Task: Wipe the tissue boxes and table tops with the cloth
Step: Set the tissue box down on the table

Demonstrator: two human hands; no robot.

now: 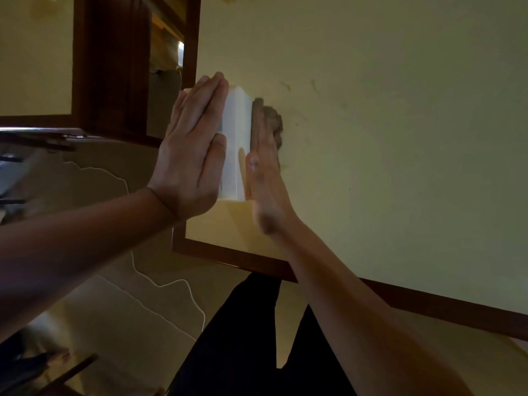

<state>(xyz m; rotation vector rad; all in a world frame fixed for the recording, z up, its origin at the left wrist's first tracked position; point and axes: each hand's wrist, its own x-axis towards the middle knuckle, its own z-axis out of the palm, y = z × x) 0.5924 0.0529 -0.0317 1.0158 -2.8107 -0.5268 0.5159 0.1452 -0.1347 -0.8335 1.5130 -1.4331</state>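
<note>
White plastic or card, the box (235, 144) is seen standing on the yellow table (400, 138), near the table's corner at about nine o'clock from the frame's middle. It is sandwiched between two flat hands. The left hand (191, 150) is laid against the box's left face, fingers straight and together, pointing toward twelve o'clock; the palm is pressed to the box and nothing is gripped. The right hand (264, 178) is held flat against the box's right face, fingers straight, thumb lying along the box's edge. A brownish cloth (273, 124) is seen bunched just beyond the right fingers, at about one o'clock from the box, touching the table; it looks pressed between that hand and the box, though whether any finger is curled round it cannot be told. Faint smears are visible on the tabletop at two o'clock from the box. The table's dark wooden rim (428, 304) runs from six toward four o'clock. A second table (34, 52) with a like rim lies at ten o'clock. A thin white cord (160, 284) trails across the floor at seven o'clock, and dark trousers (251, 338) are seen at six o'clock.
</note>
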